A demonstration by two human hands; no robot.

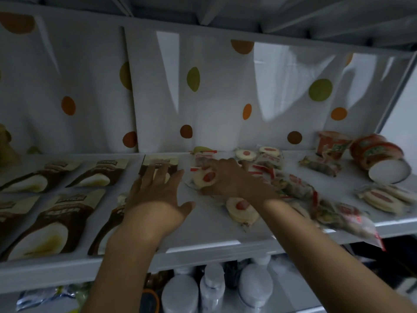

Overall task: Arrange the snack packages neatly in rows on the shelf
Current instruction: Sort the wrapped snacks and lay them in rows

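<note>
Brown snack packages with a pale bun picture lie in rows on the left of the white shelf (203,236), such as the front package (52,227). My left hand (158,195) lies open, its straight fingers resting on the back-row brown package (160,164). My right hand (230,179) grips a clear pack holding a round cake with a red centre (204,178). A loose heap of similar clear packs (291,188) spreads to the right, and another round cake pack (242,210) lies under my right wrist.
Two red instant-noodle cups, one upright (331,144) and one tipped on its side (381,158), stand at the back right. A dotted white cloth (203,98) hangs behind the shelf. White-capped bottles (212,285) fill the shelf below.
</note>
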